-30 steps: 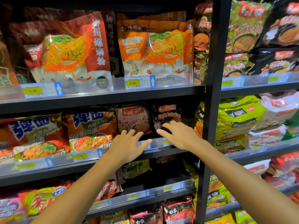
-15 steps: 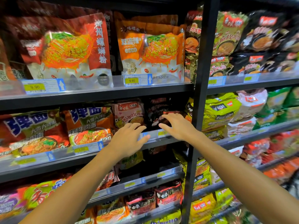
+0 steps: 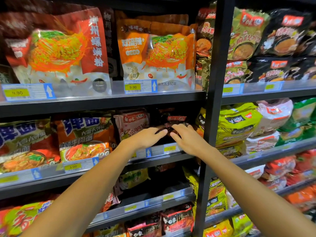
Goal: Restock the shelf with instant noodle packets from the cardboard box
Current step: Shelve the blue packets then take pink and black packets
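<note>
On the middle shelf point(image 3: 171, 157), a stack of dark instant noodle packets point(image 3: 174, 118) fills the slot beside the black upright. My left hand point(image 3: 145, 136) reaches in from the left, its fingers and thumb closed on the left edge of the front dark packet point(image 3: 168, 130). From the right, my right hand point(image 3: 187, 139) has its fingers curled over the packet's top and its thumb at the front. A pink packet point(image 3: 132, 122) stands just left of the dark stack. The cardboard box is out of view.
A black shelf upright point(image 3: 212, 100) runs top to bottom just right of my right hand. Large orange noodle bags point(image 3: 157, 53) sit on the shelf above. Clear price-tag strips point(image 3: 169, 148) front each shelf. Green and white packs point(image 3: 239, 122) fill the right bay.
Both hands have moved up and deeper into the shelf and come together on the dark packet; their fingers, spread before, are now closed. The view has shifted left.
</note>
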{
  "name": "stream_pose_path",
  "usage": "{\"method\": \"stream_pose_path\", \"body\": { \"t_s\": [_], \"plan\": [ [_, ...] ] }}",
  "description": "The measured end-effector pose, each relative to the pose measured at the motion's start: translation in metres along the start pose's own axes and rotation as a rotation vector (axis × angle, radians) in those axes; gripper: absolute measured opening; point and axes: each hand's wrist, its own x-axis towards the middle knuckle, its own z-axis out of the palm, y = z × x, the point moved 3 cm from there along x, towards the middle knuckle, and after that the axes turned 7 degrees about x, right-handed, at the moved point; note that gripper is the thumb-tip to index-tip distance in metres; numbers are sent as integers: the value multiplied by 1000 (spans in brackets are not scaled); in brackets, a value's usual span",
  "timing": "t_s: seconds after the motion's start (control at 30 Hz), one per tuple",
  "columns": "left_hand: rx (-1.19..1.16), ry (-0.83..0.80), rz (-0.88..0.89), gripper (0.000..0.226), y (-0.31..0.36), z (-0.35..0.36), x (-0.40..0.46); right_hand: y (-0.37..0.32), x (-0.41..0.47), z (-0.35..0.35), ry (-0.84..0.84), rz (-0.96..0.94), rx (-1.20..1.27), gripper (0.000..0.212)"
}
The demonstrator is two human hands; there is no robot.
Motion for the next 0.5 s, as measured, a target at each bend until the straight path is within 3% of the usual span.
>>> {"method": "stream_pose_path", "body": {
  "t_s": [0.17, 0.3, 0.5],
  "plan": [
    [-102, 8, -86, 75, -5, 1, 7, -3, 12, -5, 26, -28, -14, 33],
    [-107, -43, -189, 70, -18, 3, 12, -9, 24, 4, -81, 37, -53, 43],
    [1, 90, -75, 63, -25, -3, -8, -18, 26, 4, -78, 75, -103, 48]
  ]
}}
